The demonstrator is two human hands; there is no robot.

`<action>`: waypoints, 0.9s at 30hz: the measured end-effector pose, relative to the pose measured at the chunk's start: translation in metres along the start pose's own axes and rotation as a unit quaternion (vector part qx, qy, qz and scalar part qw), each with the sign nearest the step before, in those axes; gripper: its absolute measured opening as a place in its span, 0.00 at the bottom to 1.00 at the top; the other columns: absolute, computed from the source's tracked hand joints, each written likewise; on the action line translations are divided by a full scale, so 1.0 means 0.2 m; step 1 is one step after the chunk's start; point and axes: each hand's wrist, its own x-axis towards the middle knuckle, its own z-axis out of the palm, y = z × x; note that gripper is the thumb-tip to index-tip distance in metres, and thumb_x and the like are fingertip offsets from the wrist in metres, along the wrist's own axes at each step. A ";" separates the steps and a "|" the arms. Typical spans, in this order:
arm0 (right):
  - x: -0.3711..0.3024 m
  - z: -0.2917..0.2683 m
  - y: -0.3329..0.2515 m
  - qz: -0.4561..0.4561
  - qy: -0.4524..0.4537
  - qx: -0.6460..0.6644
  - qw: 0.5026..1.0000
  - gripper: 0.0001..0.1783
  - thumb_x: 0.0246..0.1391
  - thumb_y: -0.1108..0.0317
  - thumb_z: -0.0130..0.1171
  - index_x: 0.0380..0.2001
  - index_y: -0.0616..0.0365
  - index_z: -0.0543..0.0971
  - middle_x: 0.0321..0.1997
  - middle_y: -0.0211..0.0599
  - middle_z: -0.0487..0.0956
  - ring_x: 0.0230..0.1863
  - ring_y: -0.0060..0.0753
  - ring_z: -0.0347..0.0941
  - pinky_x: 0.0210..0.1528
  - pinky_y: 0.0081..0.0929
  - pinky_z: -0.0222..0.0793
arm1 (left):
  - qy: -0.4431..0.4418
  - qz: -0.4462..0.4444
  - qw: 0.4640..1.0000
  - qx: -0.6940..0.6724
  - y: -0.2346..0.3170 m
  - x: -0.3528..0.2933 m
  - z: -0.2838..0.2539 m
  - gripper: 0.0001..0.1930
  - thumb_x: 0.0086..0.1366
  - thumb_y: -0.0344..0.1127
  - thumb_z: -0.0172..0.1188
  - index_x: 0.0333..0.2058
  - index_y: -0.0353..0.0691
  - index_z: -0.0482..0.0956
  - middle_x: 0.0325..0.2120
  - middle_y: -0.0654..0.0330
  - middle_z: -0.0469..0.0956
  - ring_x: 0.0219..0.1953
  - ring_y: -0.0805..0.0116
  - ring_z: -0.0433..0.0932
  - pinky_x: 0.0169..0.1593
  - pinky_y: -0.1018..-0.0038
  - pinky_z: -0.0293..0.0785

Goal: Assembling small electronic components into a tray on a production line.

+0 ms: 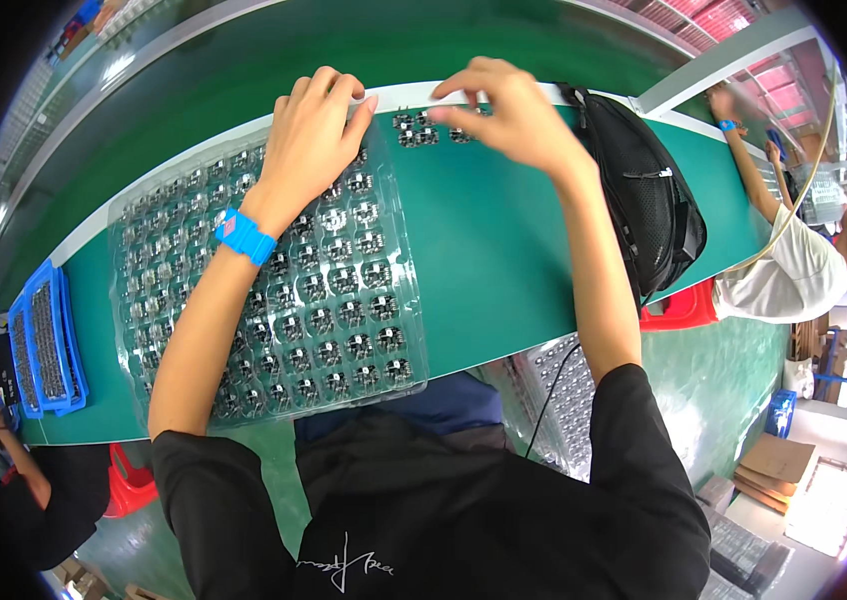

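Note:
A clear plastic tray (412, 330) lies on the green table, its rows of pockets filled with small black-and-silver electronic parts. Over the tray's far right corner, my left hand (309, 140) has its fingers curled and the thumb close to the index finger. Their tips are partly hidden, so what they hold, if anything, does not show. To the right, my right hand (514, 115) is open, thumb and index finger apart. Below and beside its fingertips sits a small cluster of loose electronic parts (418, 130) near the table's far edge; the hand partly covers it.
A black bag (649, 190) lies right of my right forearm. Blue baskets of small parts (49, 340) stand at the left end of the green table (494, 270). More filled trays (559, 400) are below the near edge. Other people sit at both sides.

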 end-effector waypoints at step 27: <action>-0.24 0.08 0.37 0.203 0.135 0.032 0.969 0.21 0.69 0.51 0.58 0.39 0.58 0.88 0.33 0.37 0.80 0.34 0.32 0.74 0.40 0.31 0.69 | -0.064 0.026 0.970 -0.233 0.46 -0.14 -0.66 0.06 0.70 0.30 0.61 0.39 0.32 0.79 0.36 0.50 0.78 0.38 0.51 0.79 0.43 0.62 0.75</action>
